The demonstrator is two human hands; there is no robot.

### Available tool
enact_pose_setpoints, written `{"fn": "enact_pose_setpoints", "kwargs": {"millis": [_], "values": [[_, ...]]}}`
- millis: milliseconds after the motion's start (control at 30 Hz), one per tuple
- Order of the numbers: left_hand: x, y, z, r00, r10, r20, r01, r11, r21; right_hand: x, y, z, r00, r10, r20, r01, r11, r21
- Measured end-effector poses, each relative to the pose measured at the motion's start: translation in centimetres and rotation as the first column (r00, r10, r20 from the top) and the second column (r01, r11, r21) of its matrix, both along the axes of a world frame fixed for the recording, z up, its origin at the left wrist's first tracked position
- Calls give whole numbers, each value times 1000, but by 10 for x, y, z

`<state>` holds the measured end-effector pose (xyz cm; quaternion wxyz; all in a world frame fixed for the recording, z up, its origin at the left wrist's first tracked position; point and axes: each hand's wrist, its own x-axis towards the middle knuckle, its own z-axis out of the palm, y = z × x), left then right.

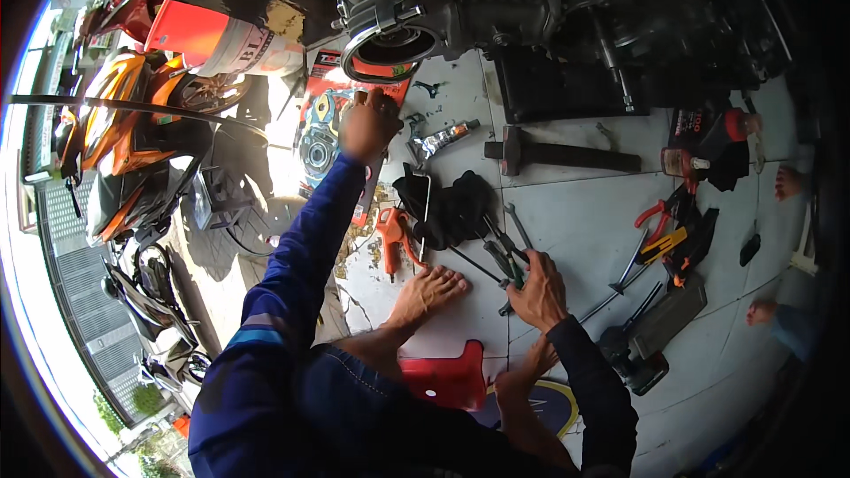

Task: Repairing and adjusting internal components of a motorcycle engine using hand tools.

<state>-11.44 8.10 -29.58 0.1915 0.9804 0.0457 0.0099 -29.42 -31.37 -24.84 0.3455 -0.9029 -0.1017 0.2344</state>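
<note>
My left hand [364, 131] reaches forward to the engine's round opening, its fingers curled round a small dark part [387, 112] whose kind I cannot make out. Above it stands the large metal engine [398, 40]. Low on the tiled floor, my right hand [538, 292] closes on a green-handled tool [503, 258], partly covered by the fingers. Close by lie a wrench [518, 226], a thin metal rod [474, 265] and a crumpled black cloth [465, 208]. An orange air blow gun [390, 235] rests near my foot.
A hammer [567, 156] and a squeezed tube [447, 137] lie below the engine. Red-handled pliers [653, 217], a yellow-handled tool [664, 245] and a cordless power tool [633, 358] are at right, near another person's feet [761, 311]. A red stool [447, 376] is beneath me; motorcycles [119, 159] stand left.
</note>
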Motion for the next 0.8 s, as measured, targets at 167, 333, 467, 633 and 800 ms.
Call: {"fn": "enact_pose_setpoints", "kwargs": {"millis": [167,333,467,633,800], "values": [[9,-4,4,985,164,53,-164,986,-14,-7,17,-4,1000,-23,-17,24,998,65],[-80,-60,32,996,-72,-44,61,975,-213,-5,22,-14,972,-128,-195,143,987,68],[-123,-102,30,930,-360,-76,360,933,-14,8,26,-16,886,-89,-454,174,973,150],[-123,-103,56,949,-223,-223,65,831,-553,11,22,8,558,-112,-822,482,850,211],[-154,-95,91,898,-217,-384,-440,-442,-782,11,17,27,341,213,-916,730,553,401]]}}
